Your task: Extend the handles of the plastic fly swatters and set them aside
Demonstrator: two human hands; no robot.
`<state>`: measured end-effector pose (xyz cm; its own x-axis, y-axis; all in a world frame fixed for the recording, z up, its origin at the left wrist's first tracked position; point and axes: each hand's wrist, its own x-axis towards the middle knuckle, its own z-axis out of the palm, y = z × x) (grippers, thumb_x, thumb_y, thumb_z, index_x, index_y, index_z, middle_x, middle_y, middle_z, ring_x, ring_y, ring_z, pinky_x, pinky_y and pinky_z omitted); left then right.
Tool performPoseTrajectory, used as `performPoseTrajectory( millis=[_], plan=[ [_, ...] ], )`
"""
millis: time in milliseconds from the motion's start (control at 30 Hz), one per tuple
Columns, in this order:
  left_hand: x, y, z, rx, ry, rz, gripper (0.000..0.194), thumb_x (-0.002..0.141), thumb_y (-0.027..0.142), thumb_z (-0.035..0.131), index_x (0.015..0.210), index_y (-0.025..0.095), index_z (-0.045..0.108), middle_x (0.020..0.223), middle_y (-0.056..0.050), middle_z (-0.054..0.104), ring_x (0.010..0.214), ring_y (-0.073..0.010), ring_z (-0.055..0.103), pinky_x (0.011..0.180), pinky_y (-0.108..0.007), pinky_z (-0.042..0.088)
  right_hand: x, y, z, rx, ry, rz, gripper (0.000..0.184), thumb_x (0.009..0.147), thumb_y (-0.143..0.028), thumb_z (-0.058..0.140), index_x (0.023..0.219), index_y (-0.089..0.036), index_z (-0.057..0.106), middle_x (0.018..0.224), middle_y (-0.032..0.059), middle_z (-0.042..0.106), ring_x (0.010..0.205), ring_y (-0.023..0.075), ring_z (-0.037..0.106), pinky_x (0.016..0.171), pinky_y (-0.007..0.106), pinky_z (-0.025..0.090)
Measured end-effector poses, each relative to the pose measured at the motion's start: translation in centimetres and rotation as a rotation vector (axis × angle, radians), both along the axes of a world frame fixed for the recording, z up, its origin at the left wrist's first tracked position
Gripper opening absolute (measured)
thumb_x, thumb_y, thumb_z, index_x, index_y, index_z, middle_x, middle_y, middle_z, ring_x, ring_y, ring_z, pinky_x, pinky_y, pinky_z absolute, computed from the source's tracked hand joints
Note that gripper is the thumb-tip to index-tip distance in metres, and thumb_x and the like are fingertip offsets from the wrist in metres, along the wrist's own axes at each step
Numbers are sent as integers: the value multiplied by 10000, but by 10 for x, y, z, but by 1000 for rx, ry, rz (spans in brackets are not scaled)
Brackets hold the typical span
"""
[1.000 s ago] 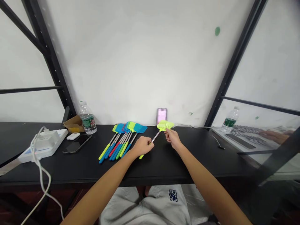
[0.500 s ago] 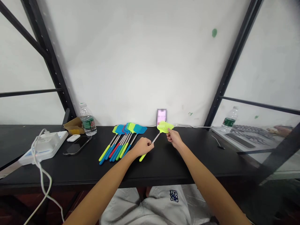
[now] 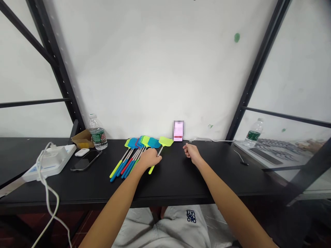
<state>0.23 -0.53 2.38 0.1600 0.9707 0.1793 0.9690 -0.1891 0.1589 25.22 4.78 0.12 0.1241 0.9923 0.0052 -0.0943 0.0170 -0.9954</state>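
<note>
My left hand [image 3: 150, 158] is closed around the metal shaft of a yellow-green fly swatter [image 3: 166, 141]. The swatter's flat head points toward the wall and its grip shows below my hand. Just left of it lies a row of several fly swatters [image 3: 126, 162] with blue, red, green and yellow-green grips, their heads overlapping near the wall. My left hand and forearm hide part of the nearest ones. To the right, my right hand [image 3: 191, 152] is over the black table with fingers curled in, nothing visible in them and apart from the swatter.
A lit phone [image 3: 178, 131] leans on the wall. At left are a water bottle [image 3: 97, 134], a cardboard box [image 3: 83, 138], a white case [image 3: 82, 152], a dark phone [image 3: 86, 160] and a power strip [image 3: 51, 165] with cables. Another bottle [image 3: 253, 133] stands at right.
My left hand has moved left with the yellow-green swatter, bringing it beside the row. My right hand has let go of the swatter's head and stays at about the same spot.
</note>
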Motion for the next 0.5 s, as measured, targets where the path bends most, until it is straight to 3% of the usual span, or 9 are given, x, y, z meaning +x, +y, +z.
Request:
performPoseTrajectory(
  millis=[200,500],
  plan=[
    [-3,-2,0,-11,111,115,322,804,343,472,921,143,695,961,-160,689,914,-285,651,763,-351,479,0,2,-4,13,-49,38,277,915,-289,464,700,-134,542,506,-29,444,354,43,330,356,178,168],
    [-4,-1,0,-24,124,178,267,833,299,489,981,148,651,1015,-152,670,978,-280,635,828,-366,473,0,2,-7,22,-99,84,282,898,-322,500,688,-139,544,502,-25,442,358,47,333,364,183,173]
  ],
)
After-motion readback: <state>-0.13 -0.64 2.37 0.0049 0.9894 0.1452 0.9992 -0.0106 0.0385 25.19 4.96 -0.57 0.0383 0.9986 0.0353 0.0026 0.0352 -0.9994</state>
